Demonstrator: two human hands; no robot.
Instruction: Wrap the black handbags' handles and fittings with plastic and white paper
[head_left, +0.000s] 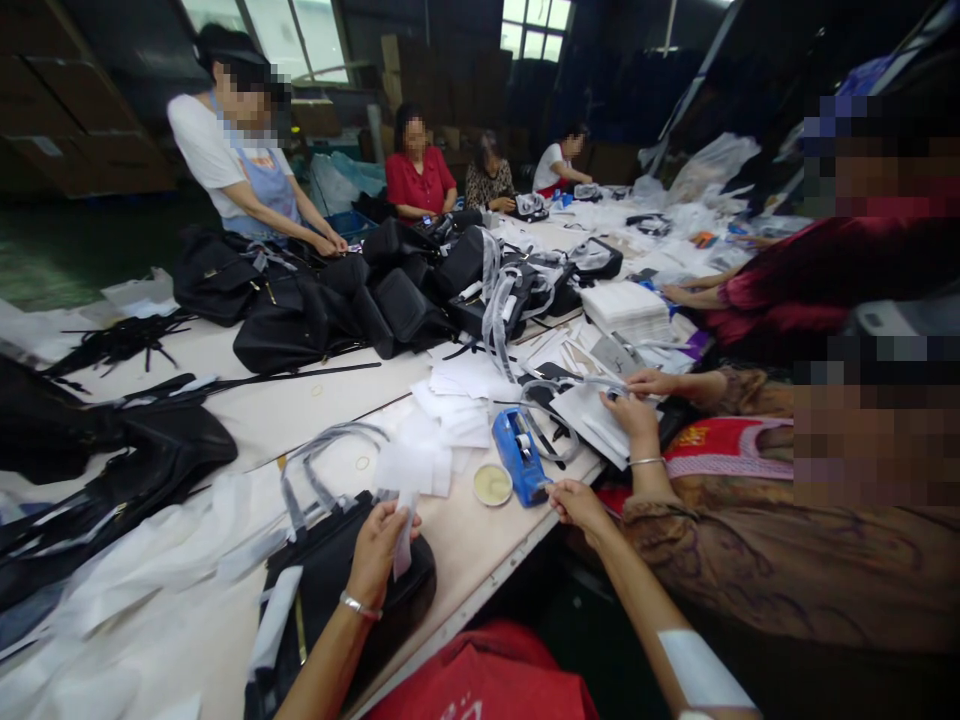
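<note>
Head view: the left hand (pixel 384 538) grips a white strip (pixel 403 560) above a black bag (pixel 322 570). At 2 o'clock from it, a blue tape dispenser (pixel 517 455) stands on the table (pixel 461 545). The right hand (pixel 577 505) is closed in a pinch at the dispenser's near end; whether it holds tape cannot be told. A round dish (pixel 493 484) sits at the dispenser's 8 o'clock.

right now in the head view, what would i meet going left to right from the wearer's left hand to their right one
Left hand holding a pale strip, shallow round tub, blue tape dispenser, right hand.
</note>
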